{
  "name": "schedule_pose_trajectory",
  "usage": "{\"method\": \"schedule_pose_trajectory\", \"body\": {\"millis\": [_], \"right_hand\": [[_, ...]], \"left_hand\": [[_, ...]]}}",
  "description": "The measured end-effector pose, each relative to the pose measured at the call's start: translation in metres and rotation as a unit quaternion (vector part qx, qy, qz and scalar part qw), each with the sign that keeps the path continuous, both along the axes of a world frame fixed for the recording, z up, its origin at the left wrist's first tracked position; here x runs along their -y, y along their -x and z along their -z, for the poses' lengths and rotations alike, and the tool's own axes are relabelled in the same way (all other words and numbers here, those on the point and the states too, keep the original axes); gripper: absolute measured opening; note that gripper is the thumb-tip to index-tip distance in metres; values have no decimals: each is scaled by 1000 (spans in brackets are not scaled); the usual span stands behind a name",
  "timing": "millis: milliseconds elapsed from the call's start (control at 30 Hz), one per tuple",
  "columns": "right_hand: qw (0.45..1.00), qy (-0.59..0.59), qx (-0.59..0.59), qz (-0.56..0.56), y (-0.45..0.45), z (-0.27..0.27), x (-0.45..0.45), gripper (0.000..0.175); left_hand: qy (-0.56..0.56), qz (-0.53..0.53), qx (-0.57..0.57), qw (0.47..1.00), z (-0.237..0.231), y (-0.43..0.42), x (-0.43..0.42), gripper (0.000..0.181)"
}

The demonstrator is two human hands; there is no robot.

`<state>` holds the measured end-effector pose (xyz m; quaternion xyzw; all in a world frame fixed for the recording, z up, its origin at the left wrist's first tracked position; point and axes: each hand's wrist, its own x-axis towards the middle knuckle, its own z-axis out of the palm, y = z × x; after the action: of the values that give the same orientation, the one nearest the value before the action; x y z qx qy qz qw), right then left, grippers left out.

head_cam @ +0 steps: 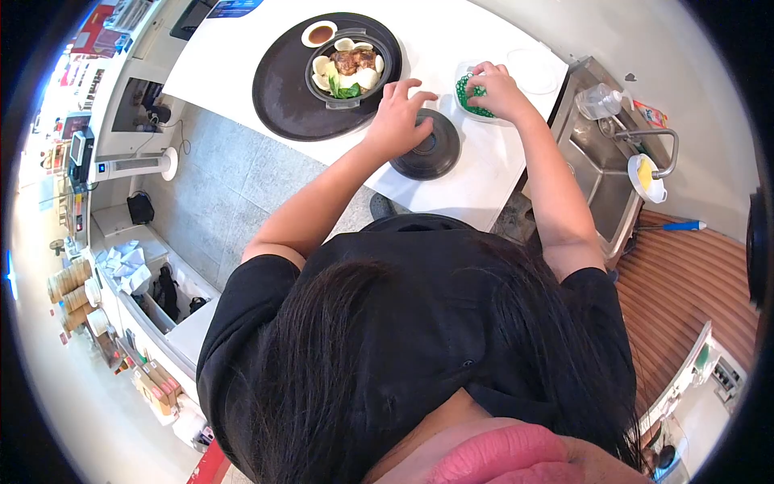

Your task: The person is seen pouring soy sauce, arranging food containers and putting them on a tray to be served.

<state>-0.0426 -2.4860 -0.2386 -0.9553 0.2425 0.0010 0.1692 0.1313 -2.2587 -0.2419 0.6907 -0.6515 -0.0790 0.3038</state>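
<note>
My right hand (497, 91) reaches over a clear plastic container (500, 122) of chopped green scallions (467, 97). Its fingertips dip among the green rings; whether they grip any is hidden. Fingers spread and holding nothing, my left hand (402, 118) hovers around the left edge of a round black lid (438, 151) on the table. Beyond it a black pot (392, 60) stands on an oval dark tray (278, 91). Inside the pot are browned meat (354, 60), pale round slices and green leaves (343, 91). A small white dish of brown sauce (319, 34) sits beside the pot.
A clear round lid (532, 71) lies on the white table (484, 193) right of the container. Past the table's right edge are a steel sink (595, 163), a faucet (668, 136) and a clear pump bottle (598, 101). A white tower fan (130, 168) is at the left.
</note>
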Motion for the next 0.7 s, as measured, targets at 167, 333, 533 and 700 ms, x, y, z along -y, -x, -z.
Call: {"method": "schedule_pose_trajectory", "body": {"millis": [167,333,533,700], "right_hand": [[994,9,81,66,10,-2,17,24],[828,-425,270,245,24,9,37,41],[635,-603,302,376,33,27,31,31],[682,-467,367,427,44,22,17,47]], "left_hand": [[-4,-73,-140,987,-7,0,31,37],[-47,-71,-217,972,-7,-1,79,51],[-108,-47,-306,945,-9,20,133,50],[-182,-60,-335,923,-5,17,144,39]]}}
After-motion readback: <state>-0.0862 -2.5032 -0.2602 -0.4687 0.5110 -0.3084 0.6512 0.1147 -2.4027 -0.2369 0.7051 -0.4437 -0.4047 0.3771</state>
